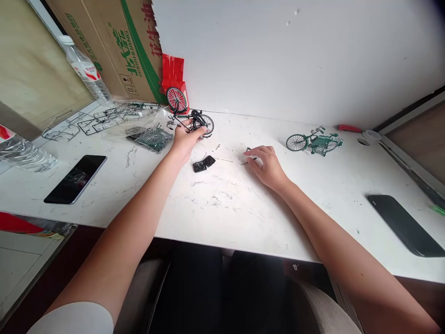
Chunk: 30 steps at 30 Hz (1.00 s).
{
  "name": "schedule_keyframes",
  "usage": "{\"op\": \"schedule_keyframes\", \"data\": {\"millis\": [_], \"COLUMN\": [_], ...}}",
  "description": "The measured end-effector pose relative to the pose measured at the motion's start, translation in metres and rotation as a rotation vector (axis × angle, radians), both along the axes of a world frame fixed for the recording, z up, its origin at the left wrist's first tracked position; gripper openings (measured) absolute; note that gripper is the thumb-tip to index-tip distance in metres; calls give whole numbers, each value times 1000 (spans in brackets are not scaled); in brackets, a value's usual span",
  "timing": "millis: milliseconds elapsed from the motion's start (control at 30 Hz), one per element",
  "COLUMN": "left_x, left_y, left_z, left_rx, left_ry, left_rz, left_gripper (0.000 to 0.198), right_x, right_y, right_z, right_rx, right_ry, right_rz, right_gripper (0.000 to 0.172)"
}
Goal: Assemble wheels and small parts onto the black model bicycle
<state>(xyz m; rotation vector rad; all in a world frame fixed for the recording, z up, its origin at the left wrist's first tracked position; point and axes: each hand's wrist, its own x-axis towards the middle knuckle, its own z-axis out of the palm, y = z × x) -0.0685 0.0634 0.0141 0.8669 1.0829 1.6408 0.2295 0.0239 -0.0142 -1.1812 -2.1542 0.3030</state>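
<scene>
My left hand (186, 139) reaches far across the white table (222, 204) and grips a small black model bicycle (189, 116) with a red front wheel, holding it by the frame. My right hand (266, 162) rests on the table to the right with fingers curled, its fingertips pinching a thin metal pin (247, 161). Two small black parts (204, 163) lie on the table between my hands. A finished green model bicycle (314, 141) stands further right near the wall.
Plastic bags with wheels and black part frames (114, 120) lie at the back left, by a cardboard box (114, 41) and water bottles (86, 69). One phone (75, 178) lies at left, another (405, 225) at right. A red tool (349, 128) sits by the wall.
</scene>
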Motion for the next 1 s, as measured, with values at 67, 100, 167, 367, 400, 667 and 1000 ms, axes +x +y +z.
{"op": "schedule_keyframes", "data": {"millis": [67,100,167,367,400,667,1000], "left_x": [-2,-3,-5,-6,-6,-9,-4], "left_y": [2,3,4,3,3,6,3], "left_z": [-1,-1,-1,-2,-1,1,0], "left_rx": [-9,-13,-28,-30,-26,-34,-74], "left_ry": [-17,-24,-23,-13,-11,2,32], "left_rz": [4,9,15,2,-3,-43,-94], "left_gripper": [41,42,42,45,44,42,43], "right_x": [-10,-15,-28,-73,-79,-94,-101], "right_y": [2,4,13,59,67,89,75], "right_z": [2,3,6,17,20,31,39], "right_rx": [23,23,1,-9,-7,42,165], "right_ry": [-50,-89,-173,-351,-396,-670,-1005], "right_rz": [20,27,40,101,114,220,165], "right_gripper": [29,30,34,44,44,30,41]}}
